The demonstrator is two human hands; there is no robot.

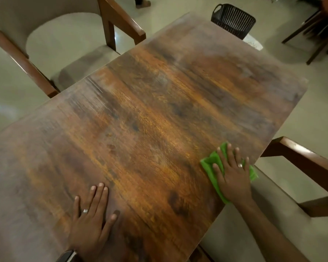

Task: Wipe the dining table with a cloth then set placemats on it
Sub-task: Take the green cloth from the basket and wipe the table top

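A brown wooden dining table (150, 114) fills most of the view. A green cloth (211, 163) lies flat at the table's right edge. My right hand (233, 174) presses on the cloth with straight, spread fingers. My left hand (91, 222) rests flat on the tabletop near the front, fingers straight, holding nothing. No placemats are in view.
A cushioned wooden chair (51, 46) stands at the table's left side. Another chair (292, 195) sits under the right edge. A black slatted basket (233, 20) stands on the floor past the far end. More chair legs (316, 36) show at the upper right.
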